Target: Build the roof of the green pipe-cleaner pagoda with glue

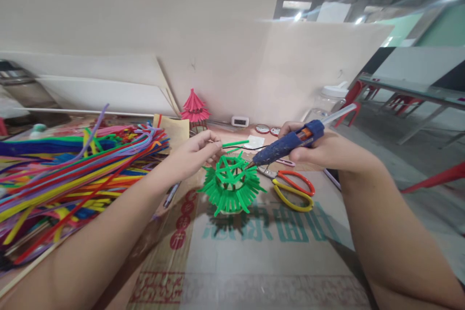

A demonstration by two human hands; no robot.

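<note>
A green tiered model [232,186] made of pipe-cleaner pieces, with a fringed roof and an open frame on top, stands on the work surface between my hands. My left hand [203,151] is closed in a pinch just above its left rear side. From those fingertips a short green pipe cleaner [236,144] points right. My right hand [323,147] grips a blue hot glue gun [286,147] with a glue stick [339,115] out of its back. The nozzle points down left, at the upper right edge of the model; whether they touch I cannot tell.
Scissors [295,191] with red and yellow handles lie right of the model. Many coloured pipe cleaners [83,174] are heaped at left. Behind stand a pink tiered model [194,109], a small white digital clock [240,121] and a clear jar [329,99]. A pen [171,195] lies beside my left forearm.
</note>
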